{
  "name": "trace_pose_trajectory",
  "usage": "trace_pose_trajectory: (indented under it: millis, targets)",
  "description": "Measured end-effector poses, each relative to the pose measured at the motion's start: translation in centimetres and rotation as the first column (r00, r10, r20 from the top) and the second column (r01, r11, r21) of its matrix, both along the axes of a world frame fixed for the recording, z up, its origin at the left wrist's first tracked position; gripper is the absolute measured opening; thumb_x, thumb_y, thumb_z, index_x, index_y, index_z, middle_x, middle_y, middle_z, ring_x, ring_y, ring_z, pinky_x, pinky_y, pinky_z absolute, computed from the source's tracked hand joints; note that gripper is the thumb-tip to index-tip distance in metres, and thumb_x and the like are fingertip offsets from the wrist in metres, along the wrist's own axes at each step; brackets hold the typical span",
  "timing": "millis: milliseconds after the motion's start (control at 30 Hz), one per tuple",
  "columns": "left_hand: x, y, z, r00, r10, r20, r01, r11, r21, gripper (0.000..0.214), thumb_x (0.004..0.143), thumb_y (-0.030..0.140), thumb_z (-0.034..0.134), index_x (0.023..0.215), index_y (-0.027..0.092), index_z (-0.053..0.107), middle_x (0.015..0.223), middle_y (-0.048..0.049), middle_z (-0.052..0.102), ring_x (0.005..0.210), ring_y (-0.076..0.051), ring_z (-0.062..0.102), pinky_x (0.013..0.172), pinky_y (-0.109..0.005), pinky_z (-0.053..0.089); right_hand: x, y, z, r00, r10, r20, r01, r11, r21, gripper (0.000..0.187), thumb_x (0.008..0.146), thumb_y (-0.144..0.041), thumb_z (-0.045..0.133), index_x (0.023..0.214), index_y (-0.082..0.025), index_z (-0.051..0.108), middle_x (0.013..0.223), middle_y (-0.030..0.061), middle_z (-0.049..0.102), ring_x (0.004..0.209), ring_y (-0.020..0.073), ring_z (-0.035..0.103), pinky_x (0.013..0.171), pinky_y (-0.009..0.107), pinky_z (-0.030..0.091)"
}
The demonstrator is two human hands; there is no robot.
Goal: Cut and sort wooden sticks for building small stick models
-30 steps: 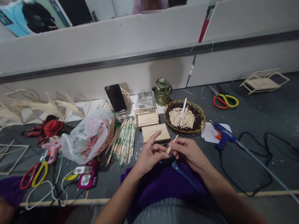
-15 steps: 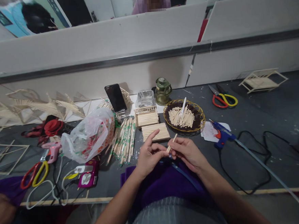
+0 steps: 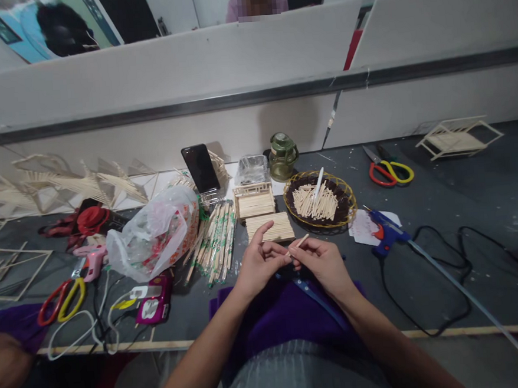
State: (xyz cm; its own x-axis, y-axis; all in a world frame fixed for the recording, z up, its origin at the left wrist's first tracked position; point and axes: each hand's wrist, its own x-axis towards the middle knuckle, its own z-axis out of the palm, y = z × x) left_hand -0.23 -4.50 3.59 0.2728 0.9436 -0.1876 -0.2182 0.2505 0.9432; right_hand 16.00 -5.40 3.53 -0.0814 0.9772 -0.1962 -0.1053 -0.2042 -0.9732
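My left hand (image 3: 258,264) and my right hand (image 3: 320,263) meet over a purple cloth (image 3: 285,316) on my lap, at the table's near edge. Both pinch one short wooden stick (image 3: 298,242), whose free end points up and to the right. My left forefinger sticks out toward a flat panel of glued sticks (image 3: 271,227) just beyond the hands. A blue-handled tool (image 3: 313,296) lies on the cloth under my right hand.
A wicker basket (image 3: 346,195) of cut sticks, a small stick box (image 3: 253,201), wrapped chopsticks (image 3: 216,237), a plastic bag (image 3: 155,232), a phone (image 3: 200,168), a blue glue gun (image 3: 386,235) with black cable, a pink glue gun (image 3: 89,262), two scissors (image 3: 389,172), stick frames at left. A person sits behind the partition.
The stick has tilted flatter between my fingers, and both hands have drawn slightly closer together. Nothing on the table has moved.
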Motion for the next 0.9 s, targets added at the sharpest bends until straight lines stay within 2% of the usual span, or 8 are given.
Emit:
trace_pose_trajectory:
  millis: [133,267,333,400,467,533,733,900]
  targets:
    - [0.5,0.0,-0.4,0.999,0.038,-0.022,-0.038,0.999,0.003,0.081,0.071,0.019,0.078,0.14,0.017,0.036,0.071,0.0021,0.067,0.063,-0.011,0.061,0.065,-0.023,0.048,-0.1,0.0,-0.4,0.997,-0.006,0.082,0.005,1.0,0.01,0.035,0.075,-0.05,0.072,0.079,-0.016,0.069,0.069,0.0035,0.066,0.057,0.0154,0.058,0.056,0.028,0.049]
    - [0.1,0.0,-1.1,0.998,0.055,0.003,-0.055,0.998,-0.039,0.085,0.068,0.018,0.08,0.14,0.016,0.036,0.071,0.0019,0.068,0.061,-0.011,0.062,0.064,-0.024,0.048,1.6,-0.5,-0.9,0.95,0.112,0.293,-0.142,0.986,0.083,0.035,0.082,-0.048,0.064,0.099,-0.018,0.067,0.087,0.006,0.068,0.075,0.0199,0.064,0.068,0.033,0.053]
    - [-0.3,-0.1,-1.4,0.998,0.067,0.009,-0.067,0.996,-0.066,0.087,0.066,0.019,0.081,0.139,0.017,0.036,0.071,0.0015,0.069,0.062,-0.013,0.063,0.064,-0.026,0.05,3.0,-1.0,-1.4,0.809,0.154,0.567,-0.294,0.942,0.163,0.046,0.08,-0.046,0.067,0.117,-0.02,0.061,0.111,0.0105,0.065,0.099,0.0252,0.062,0.085,0.039,0.051]
    - [-0.7,-0.1,-1.7,0.997,0.081,0.002,-0.081,0.993,-0.087,0.088,0.065,0.02,0.082,0.139,0.017,0.036,0.071,0.0011,0.07,0.063,-0.015,0.065,0.065,-0.027,0.05,4.3,-1.7,-2.1,0.569,0.158,0.807,-0.478,0.862,0.168,0.071,0.072,-0.048,0.075,0.133,-0.018,0.051,0.132,0.0166,0.055,0.121,0.0321,0.05,0.099,0.048,0.042]
    - [-1.0,-0.1,-1.9,0.996,0.093,-0.006,-0.093,0.991,-0.097,0.087,0.064,0.021,0.083,0.138,0.017,0.037,0.072,0.0006,0.071,0.064,-0.015,0.065,0.065,-0.027,0.05,5.0,-2.3,-2.8,0.356,0.154,0.922,-0.614,0.782,0.107,0.088,0.066,-0.049,0.079,0.139,-0.013,0.044,0.14,0.0222,0.047,0.13,0.037,0.041,0.103,0.053,0.036]
    - [-1.2,-0.1,-1.9,0.995,0.103,-0.006,-0.103,0.99,-0.1,0.087,0.063,0.021,0.083,0.137,0.017,0.038,0.072,0.0004,0.071,0.064,-0.016,0.066,0.064,-0.027,0.049,5.2,-2.7,-3.2,0.247,0.145,0.958,-0.677,0.733,0.063,0.09,0.066,-0.046,0.08,0.14,-0.011,0.043,0.138,0.0237,0.047,0.128,0.0381,0.042,0.102,0.054,0.036]
    - [-2.5,0.2,-1.7,0.989,0.149,0.014,-0.146,0.982,-0.118,0.089,0.06,0.023,0.086,0.136,0.017,0.039,0.071,0.0002,0.072,0.063,-0.017,0.067,0.065,-0.029,0.051,4.8,-2.6,-2.3,0.274,0.092,0.957,-0.697,0.704,0.132,0.061,0.072,-0.026,0.066,0.131,-0.014,0.052,0.113,0.0159,0.058,0.107,0.0324,0.052,0.097,0.05,0.04]
    - [-3.6,0.4,-1.6,0.989,0.136,0.061,-0.126,0.982,-0.144,0.091,0.059,0.021,0.086,0.135,0.015,0.037,0.068,0.0,0.071,0.062,-0.018,0.066,0.064,-0.031,0.052,5.4,-3.0,-1.6,0.398,0.087,0.913,-0.628,0.752,0.202,0.063,0.072,-0.013,0.053,0.135,-0.016,0.045,0.121,0.0152,0.055,0.11,0.0284,0.054,0.093,0.042,0.047]
